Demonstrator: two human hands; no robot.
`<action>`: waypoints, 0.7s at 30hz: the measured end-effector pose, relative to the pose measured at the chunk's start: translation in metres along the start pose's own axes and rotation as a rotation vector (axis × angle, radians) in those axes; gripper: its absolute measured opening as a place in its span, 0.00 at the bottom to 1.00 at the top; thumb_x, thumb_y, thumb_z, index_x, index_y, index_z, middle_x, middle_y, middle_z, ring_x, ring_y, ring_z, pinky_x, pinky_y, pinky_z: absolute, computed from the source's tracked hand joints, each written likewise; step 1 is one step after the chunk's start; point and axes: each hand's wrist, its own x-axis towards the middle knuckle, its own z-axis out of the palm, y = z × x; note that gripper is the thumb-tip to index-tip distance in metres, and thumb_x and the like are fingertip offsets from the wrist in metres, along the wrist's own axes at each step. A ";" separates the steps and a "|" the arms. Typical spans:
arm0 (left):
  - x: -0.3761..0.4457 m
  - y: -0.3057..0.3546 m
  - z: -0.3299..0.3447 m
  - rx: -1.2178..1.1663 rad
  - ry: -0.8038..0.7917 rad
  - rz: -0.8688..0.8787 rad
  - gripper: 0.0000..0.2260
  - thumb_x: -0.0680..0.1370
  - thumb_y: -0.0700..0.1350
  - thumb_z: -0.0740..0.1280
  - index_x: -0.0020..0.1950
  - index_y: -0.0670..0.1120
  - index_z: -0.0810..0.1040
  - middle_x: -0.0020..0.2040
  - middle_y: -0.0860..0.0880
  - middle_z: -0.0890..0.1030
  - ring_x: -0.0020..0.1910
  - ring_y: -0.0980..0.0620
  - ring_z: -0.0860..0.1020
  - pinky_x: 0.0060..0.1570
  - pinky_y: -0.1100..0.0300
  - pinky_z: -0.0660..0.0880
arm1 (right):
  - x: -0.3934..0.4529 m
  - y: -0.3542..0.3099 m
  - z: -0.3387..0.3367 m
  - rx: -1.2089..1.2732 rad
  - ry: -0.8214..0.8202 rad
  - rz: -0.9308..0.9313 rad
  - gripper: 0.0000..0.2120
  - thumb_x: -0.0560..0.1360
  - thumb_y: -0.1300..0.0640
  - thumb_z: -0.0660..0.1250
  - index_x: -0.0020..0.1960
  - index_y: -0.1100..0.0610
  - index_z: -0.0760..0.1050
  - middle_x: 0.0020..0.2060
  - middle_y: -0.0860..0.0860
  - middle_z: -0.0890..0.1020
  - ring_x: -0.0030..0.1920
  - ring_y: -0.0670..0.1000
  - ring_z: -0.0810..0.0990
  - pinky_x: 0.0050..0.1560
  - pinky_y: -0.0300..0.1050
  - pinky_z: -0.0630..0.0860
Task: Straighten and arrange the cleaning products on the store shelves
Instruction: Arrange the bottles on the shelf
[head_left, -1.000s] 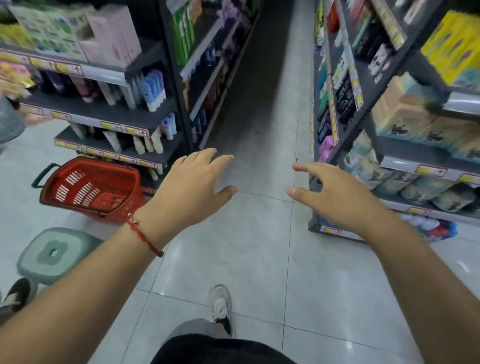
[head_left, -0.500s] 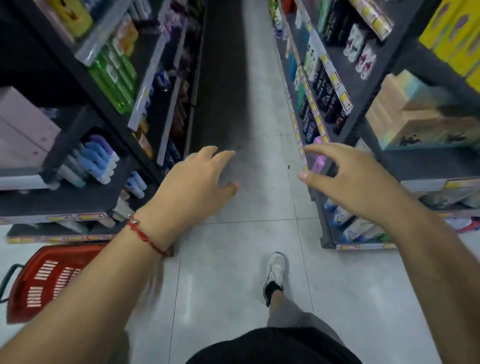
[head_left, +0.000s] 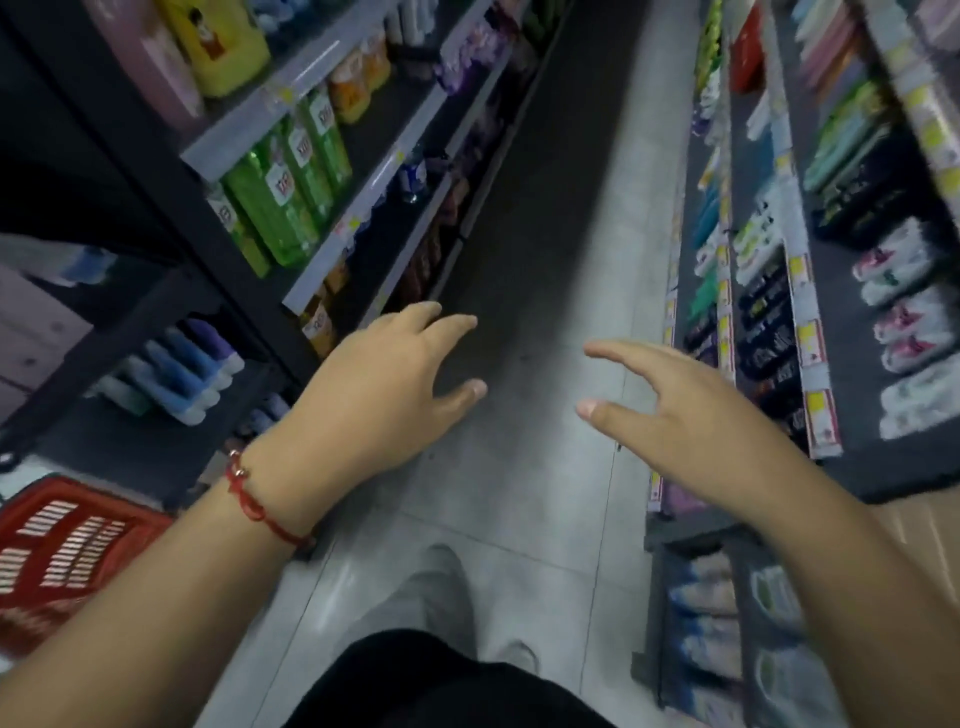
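I am in a narrow store aisle between two dark shelf units. My left hand (head_left: 384, 395), with a red cord bracelet at the wrist, hangs over the floor with fingers spread and holds nothing. My right hand (head_left: 675, 415) is also empty, fingers apart, about a hand's width to its right. Green bottles (head_left: 291, 176) stand on the left shelf, above blue and purple bottles (head_left: 182, 369). On the right shelf (head_left: 810, 364) are dark packs (head_left: 769, 332) and white floral packs (head_left: 909, 322). Neither hand touches any product.
A red plastic basket (head_left: 62, 551) sits on the floor at lower left, by the left shelf's end. The grey tiled aisle floor (head_left: 540, 291) runs ahead between the units. My shoe (head_left: 441, 587) is below the hands. Yellow price tags line the shelf edges.
The view has moved forward into the aisle and the shelves now close in on both sides. The basket has slid toward the lower left. Both hands stay open and empty.
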 end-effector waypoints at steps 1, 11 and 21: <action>0.020 -0.008 0.001 -0.009 -0.002 -0.015 0.31 0.81 0.63 0.61 0.82 0.55 0.59 0.80 0.49 0.62 0.76 0.46 0.66 0.69 0.49 0.70 | 0.024 0.004 -0.002 -0.013 -0.029 -0.012 0.26 0.78 0.42 0.67 0.75 0.40 0.67 0.72 0.38 0.69 0.63 0.34 0.65 0.61 0.33 0.58; 0.277 -0.039 -0.030 0.051 -0.029 0.157 0.32 0.81 0.62 0.62 0.82 0.53 0.59 0.80 0.47 0.63 0.75 0.44 0.68 0.68 0.49 0.70 | 0.230 0.039 -0.081 -0.038 0.073 0.119 0.26 0.79 0.44 0.67 0.75 0.43 0.67 0.74 0.42 0.70 0.72 0.42 0.67 0.62 0.34 0.58; 0.488 -0.008 -0.063 0.127 -0.058 0.269 0.32 0.81 0.63 0.62 0.82 0.54 0.58 0.80 0.47 0.63 0.77 0.44 0.65 0.71 0.47 0.67 | 0.370 0.113 -0.168 0.072 0.225 0.198 0.25 0.78 0.44 0.67 0.74 0.42 0.69 0.72 0.42 0.72 0.70 0.41 0.69 0.61 0.38 0.62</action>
